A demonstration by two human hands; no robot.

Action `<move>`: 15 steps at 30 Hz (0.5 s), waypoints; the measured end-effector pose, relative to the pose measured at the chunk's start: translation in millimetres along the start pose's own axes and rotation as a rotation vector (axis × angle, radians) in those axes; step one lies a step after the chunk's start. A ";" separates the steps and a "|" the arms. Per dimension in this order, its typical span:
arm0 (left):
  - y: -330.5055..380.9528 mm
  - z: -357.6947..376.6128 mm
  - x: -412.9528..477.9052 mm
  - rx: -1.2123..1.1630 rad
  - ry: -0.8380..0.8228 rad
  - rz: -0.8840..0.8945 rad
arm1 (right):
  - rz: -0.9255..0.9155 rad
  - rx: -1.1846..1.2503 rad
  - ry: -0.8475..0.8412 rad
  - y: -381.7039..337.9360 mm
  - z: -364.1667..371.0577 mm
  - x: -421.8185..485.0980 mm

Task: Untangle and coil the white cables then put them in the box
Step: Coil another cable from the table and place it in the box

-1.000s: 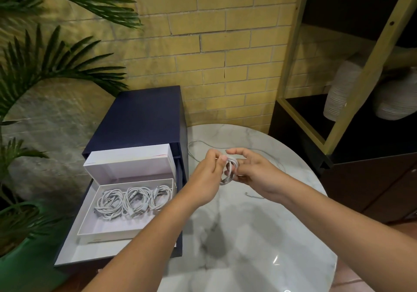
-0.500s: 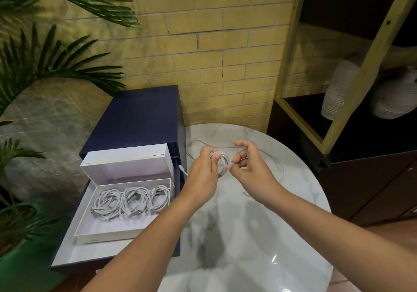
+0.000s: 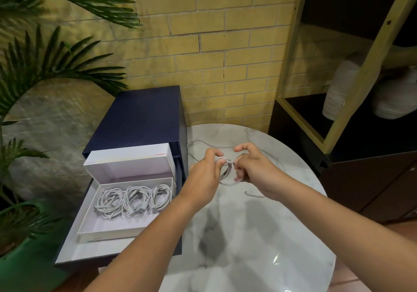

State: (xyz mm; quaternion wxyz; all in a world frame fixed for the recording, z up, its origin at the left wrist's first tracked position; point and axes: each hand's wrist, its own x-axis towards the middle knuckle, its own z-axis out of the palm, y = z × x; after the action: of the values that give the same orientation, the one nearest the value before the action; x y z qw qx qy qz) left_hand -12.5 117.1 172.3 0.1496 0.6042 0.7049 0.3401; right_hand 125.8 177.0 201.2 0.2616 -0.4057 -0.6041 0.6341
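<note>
Head view: left hand grips the part-wound white cable coil above the bench, right hand fingers pinching its end (box sits alongside). If that pinch slips, the loops would likely spring loose.

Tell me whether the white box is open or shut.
Open: the white box has its lid raised behind, three cable coils showing inside.

Only 1 view, worn on the head, looks forward and down along both forearms, close to the left hand and right hand at mid-frame, with the marble table beneath them.
</note>
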 end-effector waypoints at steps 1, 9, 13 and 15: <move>-0.7 -1.3 -0.9 0.034 -0.012 0.011 | 0.005 -0.071 -0.023 -1.2 -4.4 0.7; 0.0 -5.9 -1.4 0.249 -0.089 0.047 | -0.265 -0.888 -0.104 -12.6 -29.5 5.0; 7.1 -10.6 0.3 0.345 -0.085 0.099 | -0.332 -1.086 -0.084 -17.1 -31.2 6.3; 9.1 -14.8 2.8 0.410 -0.088 0.132 | -0.352 -1.130 -0.105 -19.5 -34.4 6.0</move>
State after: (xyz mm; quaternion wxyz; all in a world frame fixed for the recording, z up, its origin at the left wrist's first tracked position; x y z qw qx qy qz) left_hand -15.5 115.7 189.5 0.0319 0.6812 0.7109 0.1720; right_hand 148.1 203.6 221.2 0.0762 -0.3437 -0.9184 0.1805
